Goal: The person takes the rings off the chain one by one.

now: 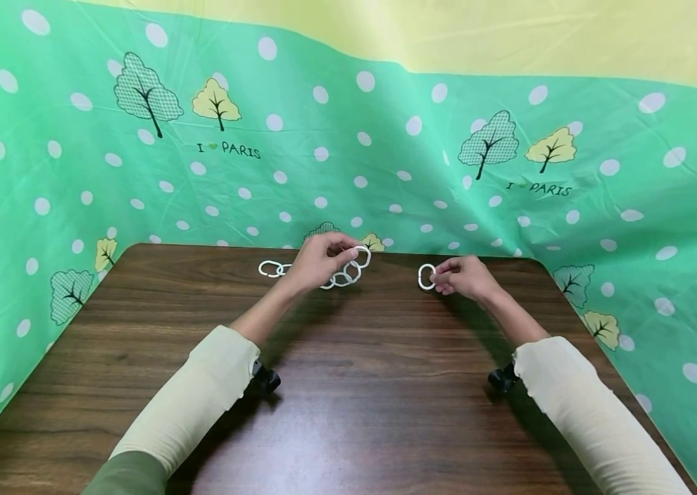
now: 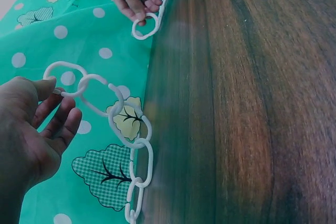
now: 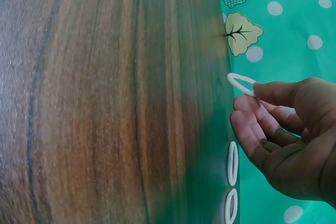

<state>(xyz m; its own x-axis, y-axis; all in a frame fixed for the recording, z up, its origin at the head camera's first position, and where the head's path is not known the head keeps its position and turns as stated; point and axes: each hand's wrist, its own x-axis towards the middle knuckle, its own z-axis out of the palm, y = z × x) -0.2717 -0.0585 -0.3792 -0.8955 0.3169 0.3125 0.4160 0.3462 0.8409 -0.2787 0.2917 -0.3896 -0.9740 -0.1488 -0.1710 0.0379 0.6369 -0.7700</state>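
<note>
My left hand (image 1: 319, 262) pinches the end link of a chain of white oval links (image 2: 150, 163) between thumb and fingers. From there the chain hangs down to the table, and its far end lies to the left of the hand in the head view. My right hand (image 1: 466, 277) pinches a single white oval link (image 1: 420, 276) between thumb and fingertips, holding it upright to the right of the chain and apart from it. The right wrist view shows a small gap in neither link end clearly; the fingers hide part of that link (image 3: 231, 80).
Two loose white links, a nearer one (image 3: 235, 163) and another (image 3: 234, 206), lie near the table's far edge in the right wrist view. The dark wooden table (image 1: 348, 385) ends at a green dotted cloth (image 1: 299, 137) hanging behind and at both sides.
</note>
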